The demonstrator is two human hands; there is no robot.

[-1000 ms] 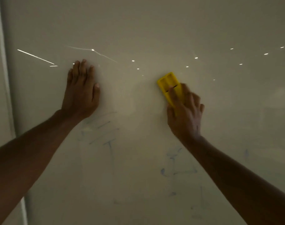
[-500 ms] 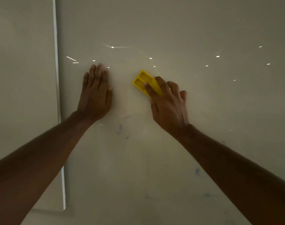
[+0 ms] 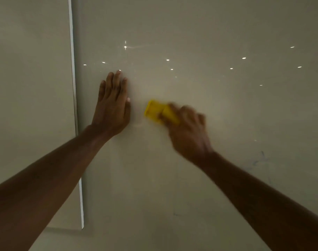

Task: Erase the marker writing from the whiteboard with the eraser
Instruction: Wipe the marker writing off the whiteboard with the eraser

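Observation:
A glossy whiteboard fills most of the head view. My right hand grips a yellow eraser and presses it on the board; both are blurred by motion. My left hand lies flat on the board just left of the eraser, fingers together and pointing up, holding nothing. Faint blue marker traces show at the right, above my right forearm. A very faint line shows lower down in the middle.
The board's left edge runs down as a bright strip, with plain wall to its left. Small bright light reflections dot the upper board.
The view has shifted, so the board edge now sits further right. My right hand has slid the eraser down and a little left. The small marks under my hands are gone. My left hand stays flat.

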